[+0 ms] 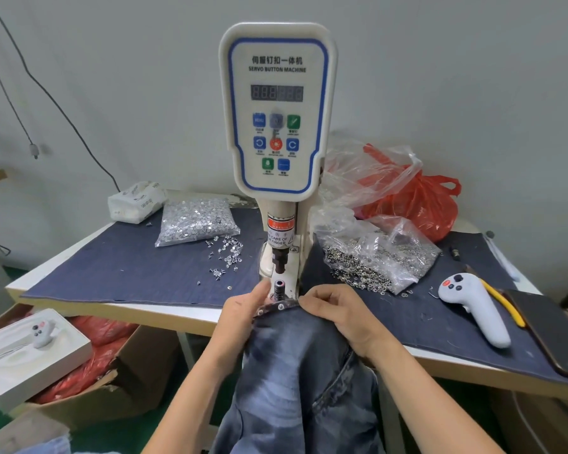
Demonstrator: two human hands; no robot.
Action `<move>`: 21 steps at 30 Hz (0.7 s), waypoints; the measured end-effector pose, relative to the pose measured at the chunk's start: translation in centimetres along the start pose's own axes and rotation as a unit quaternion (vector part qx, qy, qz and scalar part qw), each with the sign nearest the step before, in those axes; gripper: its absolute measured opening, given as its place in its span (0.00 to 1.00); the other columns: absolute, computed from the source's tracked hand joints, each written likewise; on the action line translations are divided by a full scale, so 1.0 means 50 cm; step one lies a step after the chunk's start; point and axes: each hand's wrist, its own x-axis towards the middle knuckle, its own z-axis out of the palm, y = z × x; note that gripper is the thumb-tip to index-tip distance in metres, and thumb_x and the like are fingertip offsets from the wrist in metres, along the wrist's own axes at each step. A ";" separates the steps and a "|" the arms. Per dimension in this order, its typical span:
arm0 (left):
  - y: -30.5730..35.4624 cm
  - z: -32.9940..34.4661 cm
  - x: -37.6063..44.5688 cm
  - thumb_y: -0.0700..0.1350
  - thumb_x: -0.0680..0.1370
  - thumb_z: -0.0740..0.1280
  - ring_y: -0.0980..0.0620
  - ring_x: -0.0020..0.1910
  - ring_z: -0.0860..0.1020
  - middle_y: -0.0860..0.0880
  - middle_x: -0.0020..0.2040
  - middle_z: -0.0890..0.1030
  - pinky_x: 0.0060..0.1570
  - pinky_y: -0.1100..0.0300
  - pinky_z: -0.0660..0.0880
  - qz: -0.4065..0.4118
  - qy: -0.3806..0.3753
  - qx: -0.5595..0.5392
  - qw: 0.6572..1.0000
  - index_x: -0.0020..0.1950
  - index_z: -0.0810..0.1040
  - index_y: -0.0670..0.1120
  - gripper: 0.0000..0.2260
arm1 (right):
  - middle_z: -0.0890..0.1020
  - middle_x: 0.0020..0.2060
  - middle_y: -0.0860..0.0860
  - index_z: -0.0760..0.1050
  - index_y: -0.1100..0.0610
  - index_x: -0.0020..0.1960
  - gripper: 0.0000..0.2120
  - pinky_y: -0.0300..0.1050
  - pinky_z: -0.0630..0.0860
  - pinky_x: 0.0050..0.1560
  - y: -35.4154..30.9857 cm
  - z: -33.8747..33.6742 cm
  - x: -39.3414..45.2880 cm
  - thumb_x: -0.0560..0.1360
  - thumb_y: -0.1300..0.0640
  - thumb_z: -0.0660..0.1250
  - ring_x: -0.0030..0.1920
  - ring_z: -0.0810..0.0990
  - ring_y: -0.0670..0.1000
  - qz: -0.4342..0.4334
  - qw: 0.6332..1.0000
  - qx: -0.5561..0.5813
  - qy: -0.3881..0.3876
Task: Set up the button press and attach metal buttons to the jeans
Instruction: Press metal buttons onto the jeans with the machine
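Note:
A white servo button machine (277, 106) stands at the table's middle, its black punch (278, 261) above the lower die (279, 286). Faded blue jeans (304, 371) hang off the table's front edge, their waistband just in front of the die. A metal button (280, 307) sits on the waistband, another at its left end. My left hand (243, 311) grips the waistband's left end beside the die. My right hand (336, 311) pinches the waistband's right side. A bag of silver tacks (195, 221) lies on the left, a bag of button caps (379, 253) on the right.
Dark denim cloth (118, 270) covers the table. Loose tacks (227, 253) lie spilled near the machine. A grey handheld controller (473, 306), yellow-handled pliers (505, 303) and a phone (551, 332) lie at the right. A red plastic bag (420, 204) sits behind. Cardboard boxes (118, 381) stand below left.

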 end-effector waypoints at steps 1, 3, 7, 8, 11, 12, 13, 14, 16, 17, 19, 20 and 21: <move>0.004 0.003 -0.009 0.61 0.68 0.69 0.55 0.37 0.78 0.47 0.36 0.82 0.39 0.62 0.74 0.004 -0.031 0.035 0.999 0.37 0.84 0.44 0.20 | 0.75 0.30 0.49 0.78 0.56 0.33 0.11 0.35 0.66 0.36 -0.009 0.003 -0.010 0.74 0.62 0.68 0.33 0.70 0.44 -0.014 0.999 -0.040 -0.006; 0.017 0.008 -0.024 0.61 0.67 0.70 0.53 0.38 0.74 0.46 0.36 0.80 0.41 0.57 0.71 0.028 -0.074 0.084 0.993 0.39 0.82 0.42 0.21 | 0.75 0.31 0.53 0.79 0.61 0.36 0.09 0.39 0.66 0.37 -0.027 0.008 -0.024 0.75 0.63 0.67 0.35 0.70 0.47 -0.030 0.994 -0.105 -0.014; 0.037 0.009 -0.056 0.52 0.72 0.73 0.53 0.40 0.76 0.47 0.38 0.80 0.44 0.57 0.72 0.044 -0.120 0.124 0.984 0.41 0.81 0.45 0.11 | 0.74 0.28 0.49 0.80 0.63 0.37 0.09 0.34 0.64 0.33 -0.049 0.014 -0.049 0.75 0.63 0.68 0.30 0.68 0.41 -0.062 0.979 -0.192 -0.005; 0.041 0.009 -0.063 0.50 0.72 0.72 0.53 0.41 0.76 0.47 0.39 0.81 0.46 0.56 0.73 0.056 -0.117 0.133 0.983 0.42 0.81 0.45 0.08 | 0.73 0.28 0.49 0.80 0.63 0.37 0.09 0.34 0.64 0.33 -0.053 0.013 -0.055 0.75 0.62 0.68 0.31 0.67 0.42 -0.066 0.978 -0.196 -0.007; 0.060 0.011 -0.088 0.48 0.71 0.70 0.51 0.41 0.75 0.45 0.39 0.79 0.45 0.57 0.71 0.076 -0.129 0.106 0.983 0.42 0.80 0.44 0.07 | 0.74 0.32 0.51 0.80 0.57 0.39 0.09 0.37 0.64 0.33 -0.066 0.009 -0.076 0.76 0.58 0.66 0.33 0.69 0.46 -0.049 0.990 -0.127 -0.045; 0.069 0.011 -0.096 0.49 0.70 0.71 0.49 0.40 0.74 0.43 0.39 0.77 0.44 0.58 0.70 0.075 -0.146 0.083 0.983 0.41 0.79 0.43 0.09 | 0.74 0.34 0.53 0.80 0.54 0.40 0.07 0.37 0.64 0.31 -0.071 0.006 -0.084 0.75 0.57 0.66 0.34 0.70 0.47 -0.028 0.994 -0.083 -0.059; 0.077 0.012 -0.105 0.50 0.69 0.71 0.48 0.39 0.72 0.42 0.38 0.75 0.42 0.58 0.68 0.070 -0.163 0.061 0.982 0.40 0.79 0.42 0.11 | 0.74 0.36 0.56 0.80 0.53 0.42 0.05 0.37 0.64 0.31 -0.077 0.003 -0.092 0.74 0.57 0.65 0.34 0.70 0.47 -0.007 0.996 -0.044 -0.077; 0.086 0.012 -0.113 0.50 0.69 0.71 0.49 0.38 0.70 0.42 0.37 0.73 0.40 0.59 0.67 0.065 -0.178 0.042 0.981 0.39 0.78 0.42 0.11 | 0.73 0.37 0.57 0.79 0.53 0.44 0.04 0.36 0.64 0.31 -0.083 0.001 -0.099 0.73 0.57 0.66 0.34 0.70 0.47 0.005 0.995 -0.021 -0.099; 0.102 0.015 -0.128 0.50 0.69 0.71 0.52 0.34 0.68 0.44 0.34 0.71 0.35 0.63 0.65 0.057 -0.208 0.018 0.976 0.37 0.77 0.44 0.10 | 0.73 0.34 0.55 0.78 0.55 0.45 0.02 0.34 0.65 0.32 -0.094 -0.004 -0.110 0.72 0.59 0.67 0.33 0.69 0.44 0.009 0.988 -0.022 -0.151; 0.109 0.017 -0.135 0.50 0.69 0.70 0.54 0.32 0.67 0.46 0.33 0.70 0.33 0.64 0.65 0.054 -0.227 0.011 0.972 0.36 0.76 0.45 0.09 | 0.74 0.33 0.51 0.78 0.56 0.44 0.02 0.33 0.66 0.33 -0.101 -0.004 -0.115 0.71 0.58 0.68 0.32 0.69 0.43 0.014 0.984 -0.029 -0.178; 0.120 0.022 -0.145 0.49 0.69 0.70 0.54 0.32 0.66 0.46 0.32 0.69 0.32 0.64 0.63 0.052 -0.268 0.006 0.962 0.34 0.76 0.46 0.08 | 0.74 0.31 0.47 0.77 0.56 0.40 0.04 0.33 0.67 0.33 -0.113 -0.001 -0.123 0.69 0.56 0.69 0.31 0.70 0.42 0.038 0.970 -0.042 -0.237; 0.123 0.025 -0.150 0.49 0.68 0.71 0.52 0.32 0.65 0.45 0.32 0.69 0.32 0.62 0.61 0.049 -0.289 0.007 0.956 0.33 0.76 0.47 0.08 | 0.73 0.30 0.47 0.77 0.55 0.38 0.04 0.33 0.66 0.33 -0.120 0.005 -0.128 0.69 0.55 0.69 0.30 0.69 0.42 0.058 0.960 -0.059 -0.269; 0.126 0.027 -0.154 0.50 0.67 0.73 0.51 0.31 0.63 0.44 0.32 0.68 0.33 0.58 0.58 0.041 -0.307 0.008 0.951 0.32 0.76 0.47 0.10 | 0.73 0.28 0.46 0.77 0.52 0.36 0.04 0.32 0.64 0.32 -0.128 0.010 -0.133 0.69 0.56 0.70 0.29 0.68 0.41 0.072 0.948 -0.089 -0.298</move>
